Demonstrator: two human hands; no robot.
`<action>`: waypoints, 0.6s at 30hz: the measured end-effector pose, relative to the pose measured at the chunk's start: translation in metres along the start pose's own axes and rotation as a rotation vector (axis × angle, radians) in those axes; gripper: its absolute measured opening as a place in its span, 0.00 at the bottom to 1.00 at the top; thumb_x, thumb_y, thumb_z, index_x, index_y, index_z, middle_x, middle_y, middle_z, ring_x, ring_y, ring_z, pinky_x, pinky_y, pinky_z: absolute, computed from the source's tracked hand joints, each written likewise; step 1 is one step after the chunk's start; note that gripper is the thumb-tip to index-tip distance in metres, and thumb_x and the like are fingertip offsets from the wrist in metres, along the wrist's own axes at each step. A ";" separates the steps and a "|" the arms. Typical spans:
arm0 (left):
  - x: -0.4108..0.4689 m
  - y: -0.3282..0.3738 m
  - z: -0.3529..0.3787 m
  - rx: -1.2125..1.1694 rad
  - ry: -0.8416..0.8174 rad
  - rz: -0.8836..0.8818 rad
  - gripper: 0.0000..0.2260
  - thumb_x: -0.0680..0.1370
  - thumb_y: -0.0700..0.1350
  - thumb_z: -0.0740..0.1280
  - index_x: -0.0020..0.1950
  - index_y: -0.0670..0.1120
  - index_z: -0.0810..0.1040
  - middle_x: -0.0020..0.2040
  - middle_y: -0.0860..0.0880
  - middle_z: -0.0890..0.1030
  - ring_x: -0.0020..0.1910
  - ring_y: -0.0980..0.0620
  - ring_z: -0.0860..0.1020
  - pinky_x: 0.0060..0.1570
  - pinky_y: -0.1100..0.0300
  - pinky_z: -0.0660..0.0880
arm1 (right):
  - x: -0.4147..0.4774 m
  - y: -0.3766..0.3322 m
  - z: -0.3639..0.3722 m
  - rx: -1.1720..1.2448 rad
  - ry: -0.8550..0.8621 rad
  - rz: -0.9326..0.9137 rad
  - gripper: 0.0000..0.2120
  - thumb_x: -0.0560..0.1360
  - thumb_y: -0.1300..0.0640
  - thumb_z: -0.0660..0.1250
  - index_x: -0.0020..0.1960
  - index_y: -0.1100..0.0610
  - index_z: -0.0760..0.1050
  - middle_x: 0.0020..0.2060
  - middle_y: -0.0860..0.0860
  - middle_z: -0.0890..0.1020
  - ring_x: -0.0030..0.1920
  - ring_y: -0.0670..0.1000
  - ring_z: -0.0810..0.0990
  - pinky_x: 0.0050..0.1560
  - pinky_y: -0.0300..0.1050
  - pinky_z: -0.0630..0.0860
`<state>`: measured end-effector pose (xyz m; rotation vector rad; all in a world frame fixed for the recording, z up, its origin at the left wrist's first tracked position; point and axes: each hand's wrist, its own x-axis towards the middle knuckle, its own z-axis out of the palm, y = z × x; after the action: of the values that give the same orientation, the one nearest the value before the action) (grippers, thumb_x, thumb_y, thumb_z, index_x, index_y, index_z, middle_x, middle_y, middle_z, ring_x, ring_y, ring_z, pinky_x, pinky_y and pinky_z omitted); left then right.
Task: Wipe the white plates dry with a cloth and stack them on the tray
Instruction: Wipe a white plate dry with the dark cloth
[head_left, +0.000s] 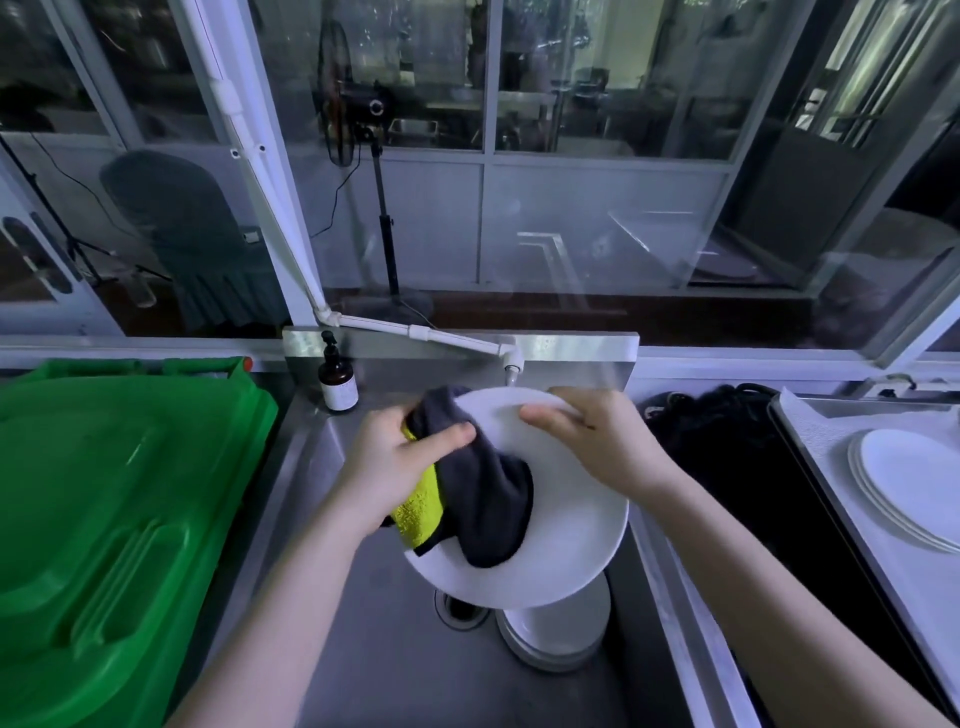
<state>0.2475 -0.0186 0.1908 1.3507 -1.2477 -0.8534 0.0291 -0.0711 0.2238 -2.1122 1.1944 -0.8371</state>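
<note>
Lower centre: plate pile (553, 639) on sink (363, 665) floor. Above it, mid-frame: held plate (566, 535), tilted. Left hand (395, 467) pinches grey-and-yellow cloth (483, 499) against its left side, thumb on top. Right hand (597, 441) grips upper rim, fingers curled behind. Right edge: tray (826, 447) bearing dried stack (909, 483). Behind sink, left: brown bottle (337, 382).

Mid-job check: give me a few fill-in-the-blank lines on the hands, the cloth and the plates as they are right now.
1. The left hand presses the ___ onto the plate.
2. The right hand grips that plate by its ___.
3. More plates are stacked below it in the ___.
4. The bin on the left is ___.

Missing words: cloth; rim; sink; green.
</note>
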 end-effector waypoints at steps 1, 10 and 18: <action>-0.002 -0.008 0.003 -0.135 0.112 -0.085 0.06 0.68 0.50 0.76 0.44 0.57 0.85 0.41 0.55 0.86 0.42 0.57 0.84 0.40 0.65 0.77 | -0.002 0.004 0.003 0.140 0.097 0.096 0.25 0.77 0.45 0.70 0.32 0.61 0.66 0.28 0.50 0.65 0.30 0.48 0.63 0.33 0.46 0.59; -0.012 -0.030 0.019 -0.581 0.414 -0.424 0.06 0.71 0.47 0.76 0.45 0.47 0.85 0.44 0.47 0.86 0.44 0.49 0.85 0.41 0.56 0.79 | -0.013 0.014 0.029 0.669 0.319 0.423 0.13 0.76 0.44 0.69 0.41 0.53 0.80 0.39 0.51 0.85 0.40 0.49 0.82 0.44 0.50 0.76; 0.006 0.005 -0.004 0.143 -0.086 0.000 0.11 0.64 0.52 0.79 0.44 0.55 0.83 0.39 0.58 0.85 0.37 0.64 0.81 0.37 0.72 0.73 | 0.015 -0.009 -0.011 -0.067 -0.190 -0.057 0.26 0.77 0.48 0.70 0.34 0.67 0.66 0.29 0.52 0.63 0.31 0.46 0.61 0.32 0.42 0.57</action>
<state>0.2514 -0.0230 0.1969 1.4400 -1.3973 -0.8428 0.0320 -0.0816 0.2411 -2.2337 1.0809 -0.6119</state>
